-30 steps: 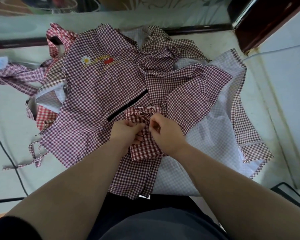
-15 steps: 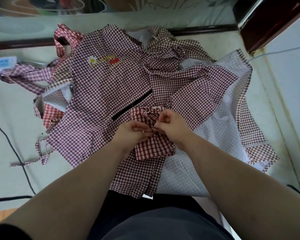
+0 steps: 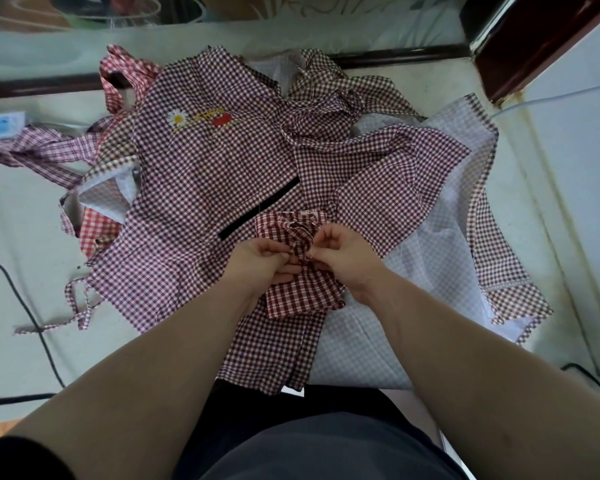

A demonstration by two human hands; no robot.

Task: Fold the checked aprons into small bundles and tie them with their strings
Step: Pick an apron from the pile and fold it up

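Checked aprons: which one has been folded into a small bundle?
The dark red apron between the left hand and right hand; the other aprons lie spread out.

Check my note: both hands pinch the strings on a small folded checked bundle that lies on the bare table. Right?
No. In the head view the left hand and right hand do pinch the strings on the bundle, but it lies on the spread checked aprons instead.
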